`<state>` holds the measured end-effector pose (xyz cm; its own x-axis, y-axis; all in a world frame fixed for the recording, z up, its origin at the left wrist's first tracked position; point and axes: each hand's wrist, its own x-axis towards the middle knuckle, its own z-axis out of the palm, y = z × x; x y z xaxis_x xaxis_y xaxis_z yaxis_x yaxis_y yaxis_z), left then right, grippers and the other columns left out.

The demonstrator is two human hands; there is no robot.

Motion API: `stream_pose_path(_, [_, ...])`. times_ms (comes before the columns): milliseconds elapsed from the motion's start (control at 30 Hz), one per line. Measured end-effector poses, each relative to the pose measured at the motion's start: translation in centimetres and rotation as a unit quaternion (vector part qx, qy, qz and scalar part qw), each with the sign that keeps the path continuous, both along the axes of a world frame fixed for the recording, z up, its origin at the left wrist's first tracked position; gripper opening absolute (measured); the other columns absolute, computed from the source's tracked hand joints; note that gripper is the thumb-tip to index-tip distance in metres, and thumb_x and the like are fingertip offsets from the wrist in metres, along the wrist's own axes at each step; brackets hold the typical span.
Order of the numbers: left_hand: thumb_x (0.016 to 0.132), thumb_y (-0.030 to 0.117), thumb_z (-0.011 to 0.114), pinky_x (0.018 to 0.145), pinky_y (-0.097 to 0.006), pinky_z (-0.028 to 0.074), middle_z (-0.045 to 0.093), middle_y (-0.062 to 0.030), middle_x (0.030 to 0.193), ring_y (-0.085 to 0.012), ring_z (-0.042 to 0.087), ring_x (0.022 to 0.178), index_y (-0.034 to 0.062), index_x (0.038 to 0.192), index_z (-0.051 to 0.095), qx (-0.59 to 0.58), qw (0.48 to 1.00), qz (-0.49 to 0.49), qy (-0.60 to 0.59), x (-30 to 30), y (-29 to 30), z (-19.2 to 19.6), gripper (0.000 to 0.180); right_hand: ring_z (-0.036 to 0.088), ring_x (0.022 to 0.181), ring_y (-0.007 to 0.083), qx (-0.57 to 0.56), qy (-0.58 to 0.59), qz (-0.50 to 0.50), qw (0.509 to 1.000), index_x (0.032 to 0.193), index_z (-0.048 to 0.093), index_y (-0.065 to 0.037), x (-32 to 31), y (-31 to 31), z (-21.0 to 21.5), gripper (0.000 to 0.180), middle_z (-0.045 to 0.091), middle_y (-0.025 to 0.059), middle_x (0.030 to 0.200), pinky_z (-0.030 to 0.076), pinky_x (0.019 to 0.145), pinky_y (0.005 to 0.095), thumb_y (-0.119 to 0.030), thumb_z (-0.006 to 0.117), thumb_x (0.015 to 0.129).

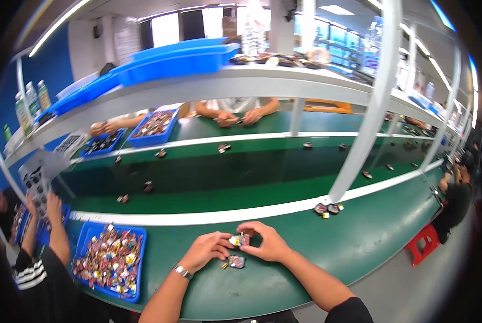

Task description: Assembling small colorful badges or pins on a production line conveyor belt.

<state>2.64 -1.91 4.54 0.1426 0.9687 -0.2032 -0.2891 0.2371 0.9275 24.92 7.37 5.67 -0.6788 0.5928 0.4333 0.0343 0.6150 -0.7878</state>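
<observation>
Both hands meet over the near edge of the green table [284,280]. The left hand [207,250] and the right hand [268,242] pinch one small part [240,239] between their fingertips, thumbs and forefingers pressed onto it from either side; it looks dark with a yellow bit, though it is too small to tell more. A second small part [235,262] lies on the table just below the hands, touching neither.

To the left, near the left forearm, a blue tray [138,237] is heaped with many similar small pieces, so by my judgement most of the stock has yet to be handled. Past the white strip, a little cluster of parts [327,209] sits at the belt's edge, and single pieces are scattered well apart along the green belt [224,177], which suggests some are already sent off. At the far left another person's arm [57,231] reaches up beside a second tray.
</observation>
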Motion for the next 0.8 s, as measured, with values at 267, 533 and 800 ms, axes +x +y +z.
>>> stream_pose_path(267, [0.101,0.014,0.049,0.081,-0.027,0.056,0.061,-0.0095,0.114,-0.0123,0.063,0.093,-0.0025,0.135,0.049,-0.007,1.000,-0.023,-0.015,0.4,-0.3,-0.6,0.037,0.058,0.113,0.0282,0.057,-0.047,0.059,0.995,0.120,0.062,-0.011,-0.6,-1.2,1.7,0.048,0.057,0.0106,0.125,0.049,0.097,0.0376,-0.009,0.078,0.075])
stream_pose_path(533, [0.099,0.005,0.048,0.092,-0.033,0.056,0.059,-0.0135,0.121,-0.0190,0.064,0.105,0.0006,0.135,0.047,0.008,0.998,0.047,-0.039,1.6,-0.4,0.1,0.036,0.055,0.114,0.0283,0.146,-0.065,0.028,0.987,0.102,0.067,-0.009,-1.0,-0.9,0.5,0.026,0.056,0.0100,0.123,0.050,0.092,0.0391,-0.012,0.076,0.078])
stream_pose_path(800, [0.097,0.004,0.051,0.092,-0.035,0.056,0.058,-0.0116,0.119,-0.0195,0.063,0.105,0.0003,0.125,0.051,0.019,0.999,0.035,-0.037,1.7,-0.1,-0.6,0.028,0.053,0.116,0.0285,0.140,-0.090,0.018,0.986,0.090,0.070,-0.008,-1.2,-1.0,0.2,0.013,0.055,0.0085,0.124,0.049,0.093,0.0390,-0.013,0.074,0.078])
